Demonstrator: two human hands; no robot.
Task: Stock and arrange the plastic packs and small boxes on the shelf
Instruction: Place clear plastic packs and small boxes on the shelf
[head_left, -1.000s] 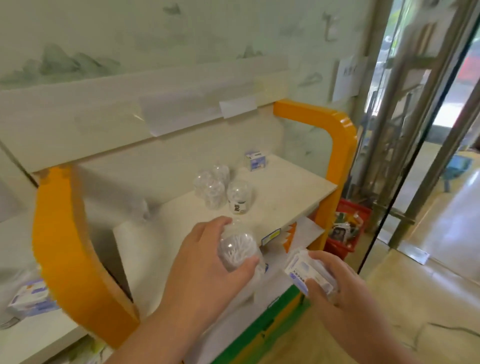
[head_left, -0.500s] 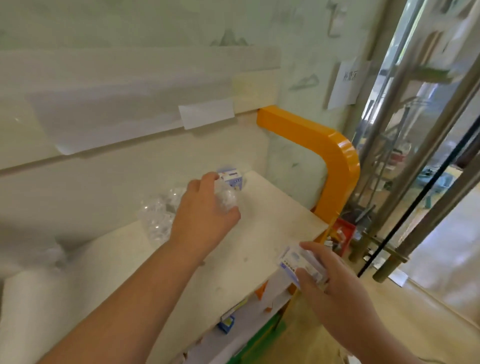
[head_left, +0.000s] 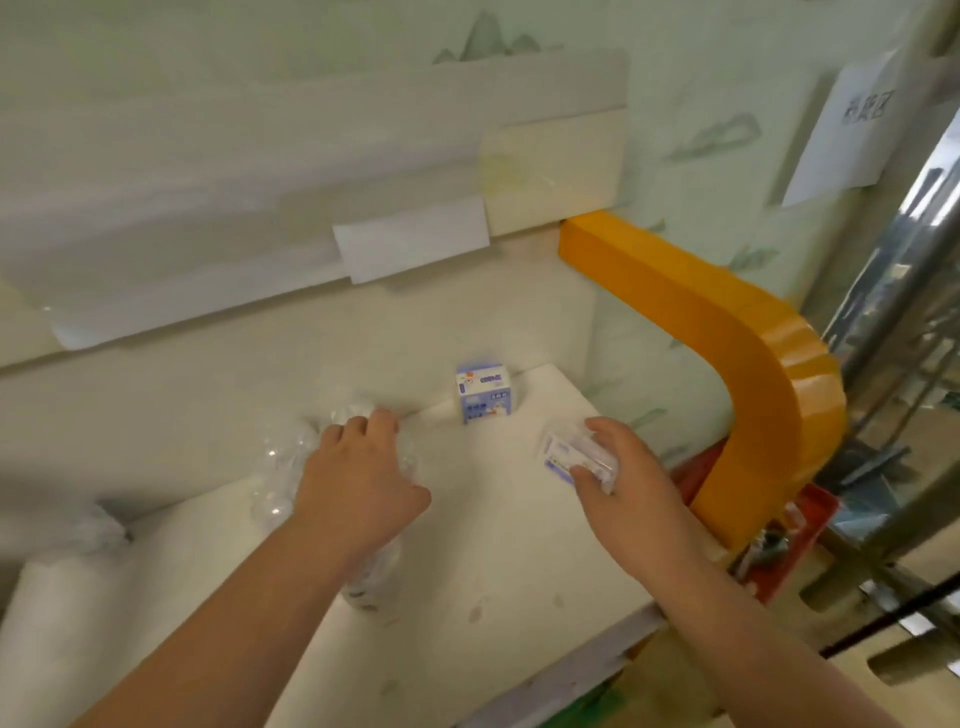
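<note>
A small white and blue box (head_left: 485, 393) stands upright at the back of the cream shelf (head_left: 493, 551). Several clear round plastic packs (head_left: 283, 470) cluster at the back left. My left hand (head_left: 358, 480) lies over that cluster with its fingers curled on one clear pack. Another clear pack (head_left: 374, 577) shows beneath my left wrist. My right hand (head_left: 618, 480) grips a flat white and blue pack (head_left: 566, 454) over the shelf, right of the standing box.
An orange curved frame (head_left: 737, 364) borders the shelf on the right. A red basket (head_left: 795, 540) sits below it beside metal door rails (head_left: 883, 322). A pale upper shelf edge with a white label (head_left: 410, 241) overhangs the back.
My left hand has set its clear pack down among the cluster at the back. My right hand has carried the flat pack from the shelf's front edge up over the shelf.
</note>
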